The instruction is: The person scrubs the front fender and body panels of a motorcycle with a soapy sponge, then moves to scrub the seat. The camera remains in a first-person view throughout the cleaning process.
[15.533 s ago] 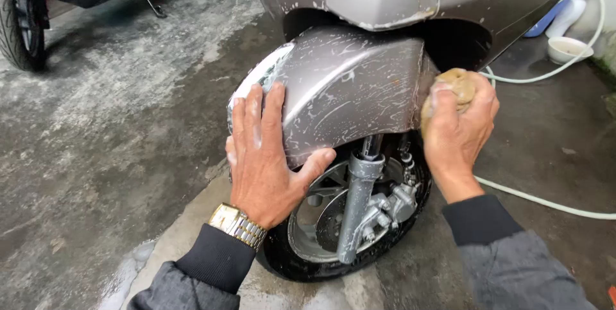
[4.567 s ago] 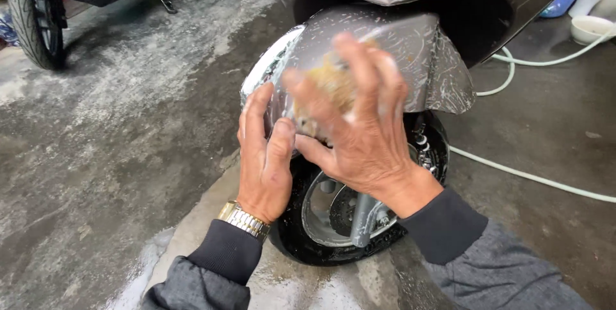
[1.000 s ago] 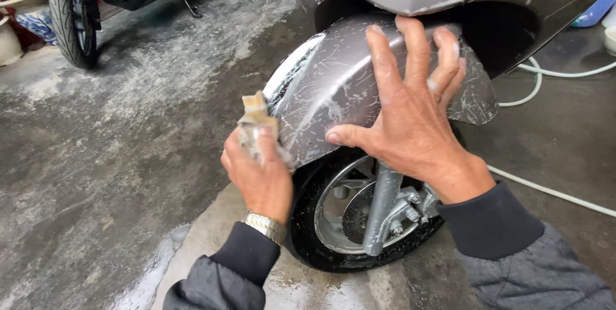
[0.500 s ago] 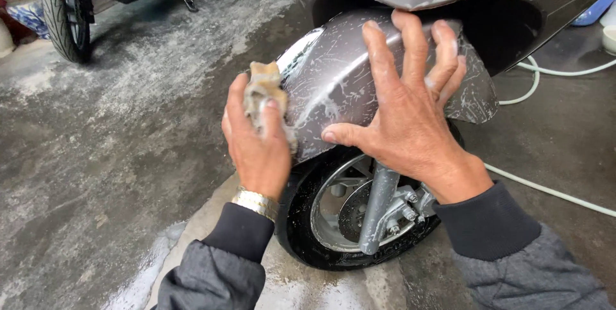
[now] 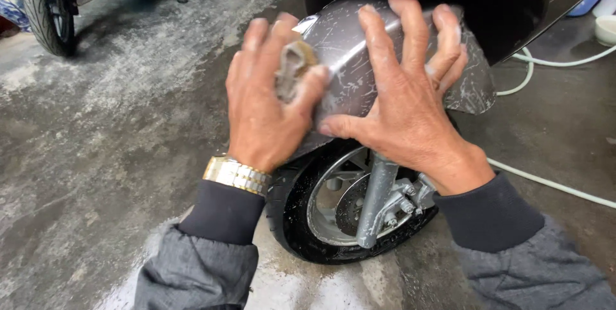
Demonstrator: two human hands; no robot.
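Head view looks down on two hands pressed to a scooter's front fender [image 5: 350,47]. At center frame the left hand [image 5: 266,108] is closed around a sponge [image 5: 292,73], fingers curled over it and thumb beneath, pushing it against the fender's left flank. That sponge is tan and brownish, wet, crumpled, and mostly hidden by the fingers; only a lumpy patch shows between them. A gold and silver watch [image 5: 236,175] circles the left wrist above a dark cuff and grey sleeve. Toward 3 o'clock of the sponge, the right hand [image 5: 407,101] lies open and flat on the fender, fingers spread toward 12 o'clock, thumb pointing at the left hand, holding nothing.

Grey-brown and glossy, the fender is streaked with white soap marks. Below it, at 6 o'clock, sits the front wheel [image 5: 333,210] with black tyre, silver rim and fork. Wet concrete floor [image 5: 115,111] lies around. A pale hose [image 5: 552,182] runs across the floor at 3 o'clock. Another motorbike's wheel [image 5: 45,5] stands at 10 o'clock, well apart.
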